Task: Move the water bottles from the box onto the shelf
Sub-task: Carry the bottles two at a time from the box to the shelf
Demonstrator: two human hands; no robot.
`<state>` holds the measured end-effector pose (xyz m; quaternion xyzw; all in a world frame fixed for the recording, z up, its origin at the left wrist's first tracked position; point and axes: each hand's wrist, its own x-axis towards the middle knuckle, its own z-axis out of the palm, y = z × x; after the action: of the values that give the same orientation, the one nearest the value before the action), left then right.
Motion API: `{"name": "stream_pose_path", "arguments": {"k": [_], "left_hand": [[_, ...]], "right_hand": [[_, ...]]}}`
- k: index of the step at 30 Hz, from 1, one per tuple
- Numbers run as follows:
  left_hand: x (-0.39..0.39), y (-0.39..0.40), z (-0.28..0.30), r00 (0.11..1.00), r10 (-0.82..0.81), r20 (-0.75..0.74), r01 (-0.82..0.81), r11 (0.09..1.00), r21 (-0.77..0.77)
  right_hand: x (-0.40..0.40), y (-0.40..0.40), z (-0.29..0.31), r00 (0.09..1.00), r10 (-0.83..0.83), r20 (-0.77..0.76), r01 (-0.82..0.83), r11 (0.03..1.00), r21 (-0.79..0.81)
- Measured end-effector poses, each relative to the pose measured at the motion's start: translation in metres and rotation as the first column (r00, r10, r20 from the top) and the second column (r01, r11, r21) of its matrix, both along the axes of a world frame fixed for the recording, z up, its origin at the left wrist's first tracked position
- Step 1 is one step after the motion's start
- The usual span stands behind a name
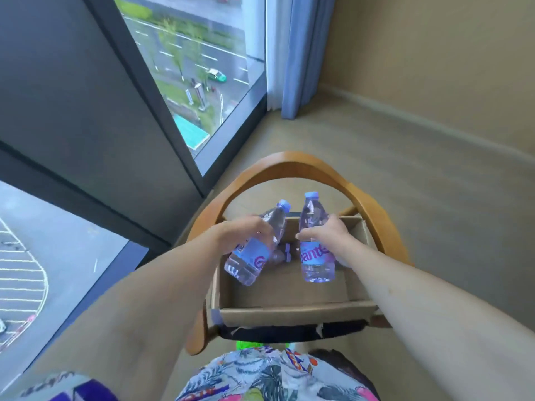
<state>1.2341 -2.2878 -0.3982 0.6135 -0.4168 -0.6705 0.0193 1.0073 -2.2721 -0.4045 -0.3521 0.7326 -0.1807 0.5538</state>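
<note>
Head view: the person looks down at a cardboard box that sits on the dark seat of a wooden chair with a curved back rail. Both bare forearms reach forward over the box.

The left hand has its grip closed round a clear water bottle, fingers curled over the upper body just above the blue label. This left bottle is tilted, its blue cap pointing up and away toward the chair back and its base hanging above the left part of the box, clear of the box floor.

The right hand has its grip wrapped round a second water bottle, thumb on the near side and fingers round the far side, at about mid-height over the top of the label. This right bottle stands nearly upright, cap up, with its base above the box interior.

Between the two held bottles, a third bottle lies on its side at the far end of the box, partly hidden by the left bottle; only its neck and blue cap show clearly.

The chair stands on a beige carpeted floor beside a tall window and a blue curtain. At the bottom edge is the person's patterned shirt.
</note>
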Motion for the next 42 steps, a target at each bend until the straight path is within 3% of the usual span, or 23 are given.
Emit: {"name": "stream_pose_path", "arguments": {"k": [3,6,11,17,23,29,34,39,42], "left_hand": [[0.007,-0.007,0.045,0.954,0.231,-0.189,-0.232,0.973,0.022],[0.013,-0.014,0.092,0.891,0.319,-0.322,-0.344,0.938,-0.024],[0.019,-0.009,0.157,0.781,0.424,-0.458,-0.519,0.850,-0.097],[0.014,0.016,0.206,0.684,0.632,-0.364,-0.725,0.644,-0.245],[0.030,0.069,0.237,0.436,0.862,-0.259,-0.860,0.314,-0.402],[0.040,0.147,0.260,0.194,0.955,-0.225,-0.900,0.081,-0.429],[0.042,0.221,0.276,0.051,0.983,-0.177,-0.895,-0.034,-0.444],[0.032,0.310,0.282,-0.144,0.972,-0.184,-0.809,-0.223,-0.543],[0.011,0.376,0.284,-0.270,0.936,-0.225,-0.774,-0.350,-0.527]], "right_hand": [[0.013,-0.013,0.047,0.963,-0.058,0.263,0.078,0.995,-0.066],[0.024,-0.029,0.090,0.867,-0.033,0.497,0.085,0.993,-0.083],[0.041,-0.053,0.142,0.732,0.041,0.680,0.062,0.990,-0.126],[0.060,-0.067,0.192,0.662,0.283,0.694,-0.208,0.959,-0.192],[0.097,-0.059,0.212,0.605,0.468,0.644,-0.446,0.869,-0.213],[0.145,-0.016,0.222,0.414,0.597,0.688,-0.642,0.727,-0.244],[0.182,0.042,0.235,0.210,0.658,0.723,-0.783,0.556,-0.279],[0.207,0.118,0.242,0.040,0.684,0.728,-0.872,0.379,-0.308],[0.210,0.178,0.244,-0.058,0.692,0.720,-0.916,0.250,-0.314]]}}
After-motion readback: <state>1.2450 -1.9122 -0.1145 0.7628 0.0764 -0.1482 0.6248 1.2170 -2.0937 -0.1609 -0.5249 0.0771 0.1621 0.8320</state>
